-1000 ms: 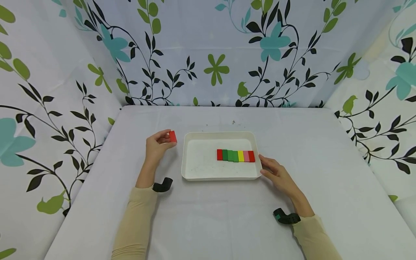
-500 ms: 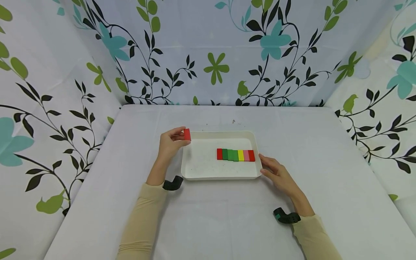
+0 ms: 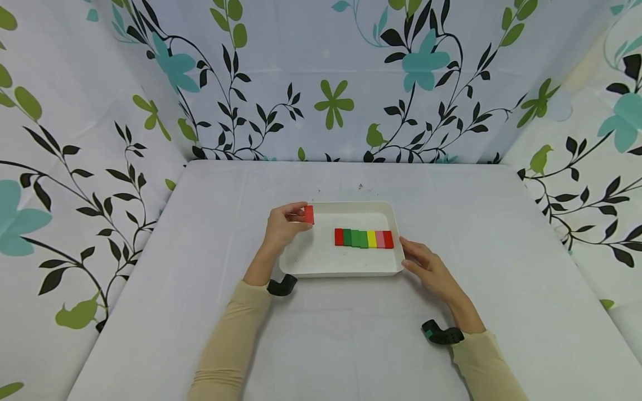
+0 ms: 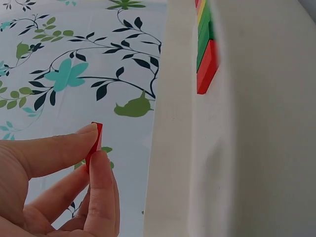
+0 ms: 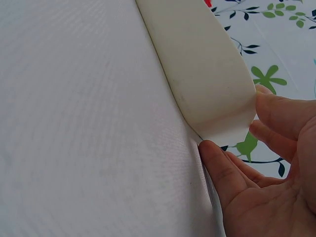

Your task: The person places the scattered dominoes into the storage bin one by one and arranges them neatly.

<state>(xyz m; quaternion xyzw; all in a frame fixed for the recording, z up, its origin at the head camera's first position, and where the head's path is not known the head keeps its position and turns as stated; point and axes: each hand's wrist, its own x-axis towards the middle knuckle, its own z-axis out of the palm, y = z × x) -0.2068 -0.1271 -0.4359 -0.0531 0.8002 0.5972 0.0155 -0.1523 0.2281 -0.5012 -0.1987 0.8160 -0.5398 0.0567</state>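
Note:
My left hand (image 3: 283, 227) pinches a thin red rectangular block (image 3: 309, 215) between thumb and fingertips, over the left part of a white tray (image 3: 316, 264). In the left wrist view the red block (image 4: 98, 137) stands nearly edge-on between the fingers. Inside the tray, a row of coloured blocks (image 3: 363, 239) runs side by side: red, greens, yellow, pink and red. My right hand (image 3: 431, 271) touches the tray's right end with thumb and fingertips spread apart. In the right wrist view the fingertips (image 5: 210, 148) meet the tray's outer wall (image 5: 207, 74).
A white cloth covers the table (image 3: 321, 334). Patterned curtains (image 3: 281, 78) enclose its back and sides. Small dark specks (image 3: 360, 186) lie behind the tray. Each wrist carries a black device (image 3: 442, 333).
My left hand has moved right with the red block, from beside the tray to above its left part. The right hand, the tray and the row have stayed in place.

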